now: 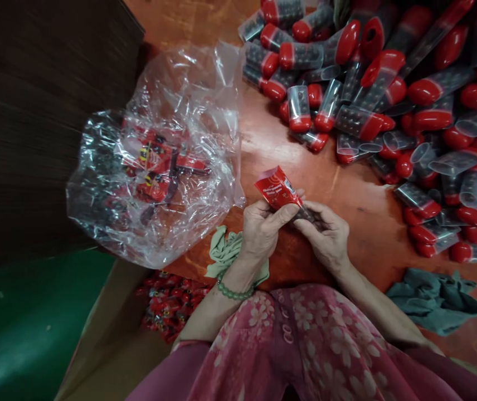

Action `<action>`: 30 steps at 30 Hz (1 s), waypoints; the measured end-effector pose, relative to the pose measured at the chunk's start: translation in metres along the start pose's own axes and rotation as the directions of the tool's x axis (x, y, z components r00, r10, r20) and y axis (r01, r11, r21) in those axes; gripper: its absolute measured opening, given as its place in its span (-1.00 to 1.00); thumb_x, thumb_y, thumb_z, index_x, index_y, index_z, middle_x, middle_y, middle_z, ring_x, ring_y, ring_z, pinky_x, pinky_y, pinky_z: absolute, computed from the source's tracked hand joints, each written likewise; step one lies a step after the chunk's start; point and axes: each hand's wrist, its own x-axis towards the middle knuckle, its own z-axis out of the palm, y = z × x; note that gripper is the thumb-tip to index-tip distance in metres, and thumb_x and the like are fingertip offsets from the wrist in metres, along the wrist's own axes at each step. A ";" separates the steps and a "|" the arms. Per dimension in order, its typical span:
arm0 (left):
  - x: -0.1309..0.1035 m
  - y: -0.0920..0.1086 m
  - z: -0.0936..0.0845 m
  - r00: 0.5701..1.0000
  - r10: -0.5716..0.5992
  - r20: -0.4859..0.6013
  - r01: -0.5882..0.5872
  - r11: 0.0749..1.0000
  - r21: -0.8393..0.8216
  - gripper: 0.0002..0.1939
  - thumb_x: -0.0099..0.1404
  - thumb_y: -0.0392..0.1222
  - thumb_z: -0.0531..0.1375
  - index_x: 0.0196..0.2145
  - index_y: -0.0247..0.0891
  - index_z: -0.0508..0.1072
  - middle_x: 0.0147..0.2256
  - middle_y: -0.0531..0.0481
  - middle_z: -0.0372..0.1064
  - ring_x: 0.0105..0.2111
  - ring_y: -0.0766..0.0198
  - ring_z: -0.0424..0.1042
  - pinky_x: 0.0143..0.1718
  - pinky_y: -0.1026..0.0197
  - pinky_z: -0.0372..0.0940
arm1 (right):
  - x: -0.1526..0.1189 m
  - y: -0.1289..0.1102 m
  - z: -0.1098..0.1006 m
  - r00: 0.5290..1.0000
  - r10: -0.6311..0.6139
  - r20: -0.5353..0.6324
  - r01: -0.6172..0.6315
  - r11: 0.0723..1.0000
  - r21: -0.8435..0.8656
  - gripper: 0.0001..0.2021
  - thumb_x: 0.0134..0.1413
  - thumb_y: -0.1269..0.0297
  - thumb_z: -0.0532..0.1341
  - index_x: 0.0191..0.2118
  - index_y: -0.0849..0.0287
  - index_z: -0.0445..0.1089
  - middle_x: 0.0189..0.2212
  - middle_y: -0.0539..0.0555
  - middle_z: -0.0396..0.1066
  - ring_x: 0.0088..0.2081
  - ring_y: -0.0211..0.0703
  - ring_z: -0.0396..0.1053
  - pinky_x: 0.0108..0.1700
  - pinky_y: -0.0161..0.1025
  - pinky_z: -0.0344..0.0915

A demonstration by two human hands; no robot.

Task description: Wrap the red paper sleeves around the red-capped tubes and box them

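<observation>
A red printed plastic sleeve [278,187] is tilted up to the left in front of me, with its pale pink end standing out. My left hand [262,227] is closed on its lower part, the thumb lying across the front. At the sleeve's lower right, my right hand [325,231] pinches a dark, narrow piece [306,216]. This looks like part of a clear tube with dark balls, but the fingers mostly cover it. Both hands are close together above the orange-brown table [317,178].
Many clear tubes with red rounded ends and dark balls [372,122] are heaped at the right. A clear plastic bag [205,106] with red printed sleeves lies left. A pale green cloth [224,249], a dark green cloth [433,301], and a box of red packets [174,301] are nearby.
</observation>
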 end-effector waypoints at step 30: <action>-0.040 0.000 0.000 0.994 0.091 0.056 -0.099 0.983 0.152 -0.68 0.14 0.05 0.35 -0.26 -0.24 0.64 -0.19 -0.10 0.61 -0.12 0.09 0.57 0.05 0.06 0.40 | -0.013 0.000 -0.005 0.993 0.045 0.113 -0.068 0.976 0.209 -0.63 -0.26 0.02 0.52 -0.42 0.06 0.39 -0.38 0.01 0.53 -0.29 -0.15 0.54 -0.24 -0.23 0.53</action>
